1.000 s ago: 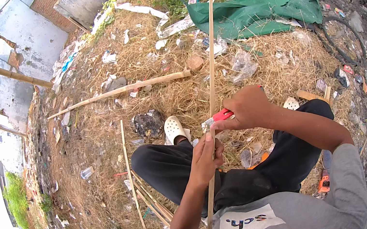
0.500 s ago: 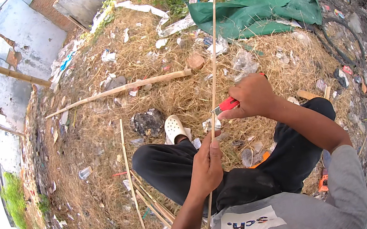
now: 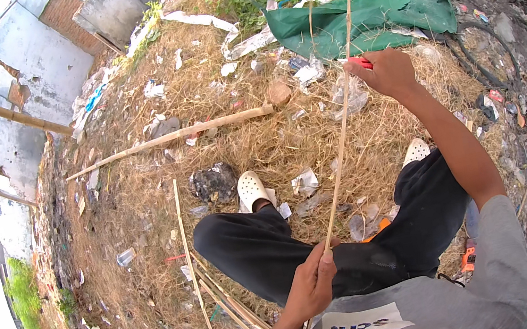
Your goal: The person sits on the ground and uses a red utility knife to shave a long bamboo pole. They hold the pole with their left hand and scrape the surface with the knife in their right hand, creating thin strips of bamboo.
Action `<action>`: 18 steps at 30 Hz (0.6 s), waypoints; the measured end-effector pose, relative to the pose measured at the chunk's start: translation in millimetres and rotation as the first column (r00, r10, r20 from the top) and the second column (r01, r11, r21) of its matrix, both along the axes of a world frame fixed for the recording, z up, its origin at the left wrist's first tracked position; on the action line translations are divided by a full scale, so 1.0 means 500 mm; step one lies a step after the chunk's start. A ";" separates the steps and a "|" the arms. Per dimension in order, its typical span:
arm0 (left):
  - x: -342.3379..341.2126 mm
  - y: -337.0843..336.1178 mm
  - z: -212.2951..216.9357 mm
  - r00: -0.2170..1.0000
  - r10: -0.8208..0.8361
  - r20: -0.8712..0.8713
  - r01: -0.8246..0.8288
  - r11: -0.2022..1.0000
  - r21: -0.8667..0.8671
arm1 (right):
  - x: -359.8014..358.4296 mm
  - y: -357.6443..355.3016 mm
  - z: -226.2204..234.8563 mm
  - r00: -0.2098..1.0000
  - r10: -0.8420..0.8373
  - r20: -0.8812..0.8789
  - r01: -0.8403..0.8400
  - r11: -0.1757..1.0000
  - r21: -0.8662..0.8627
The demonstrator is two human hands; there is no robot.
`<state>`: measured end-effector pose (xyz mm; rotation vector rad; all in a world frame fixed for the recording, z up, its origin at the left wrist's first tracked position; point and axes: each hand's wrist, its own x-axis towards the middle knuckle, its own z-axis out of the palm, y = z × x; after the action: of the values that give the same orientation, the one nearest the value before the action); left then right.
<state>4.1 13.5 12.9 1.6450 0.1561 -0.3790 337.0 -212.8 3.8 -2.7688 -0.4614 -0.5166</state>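
Observation:
My left hand (image 3: 311, 284) is closed around the lower end of a long, thin bamboo strip (image 3: 342, 143), low in front of my lap. The strip slants up and away to the right. Farther along it, my right hand (image 3: 388, 72) grips a red utility knife (image 3: 360, 63), held against the strip with the thumb alongside. Its blade cannot be made out now. A thin sliver (image 3: 311, 18) stands up just left of the strip's far part; whether it is attached is unclear.
Several bamboo strips (image 3: 236, 307) lie by my left side, with a single strip (image 3: 190, 262) beside them. A split bamboo piece (image 3: 180, 133) rests farther off. Green sheeting (image 3: 385, 16) lies ahead. My cream clogs (image 3: 254, 189) stand on litter-strewn dry grass.
My right hand with the knife has moved up and away along the strip. My left hand has dropped slightly nearer my lap, and the strip leans more to the right.

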 end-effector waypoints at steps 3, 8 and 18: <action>-0.036 0.009 0.016 0.999 -0.015 -0.052 0.015 1.000 0.004 | 0.026 -0.044 -0.003 0.993 0.050 0.103 -0.048 0.999 -0.026; -0.063 0.019 0.031 0.995 -0.064 -0.071 0.068 0.996 0.059 | 0.083 -0.119 0.001 0.975 0.067 0.212 -0.051 0.996 -0.079; -0.069 0.031 0.033 0.984 -0.100 -0.148 0.120 0.985 0.127 | 0.158 -0.214 -0.081 0.898 -0.439 -0.038 0.435 0.897 -0.079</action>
<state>-30.2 29.2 29.6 1.7653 0.2008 -0.5808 416.1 -320.0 -36.5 -2.9486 0.1728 -0.5254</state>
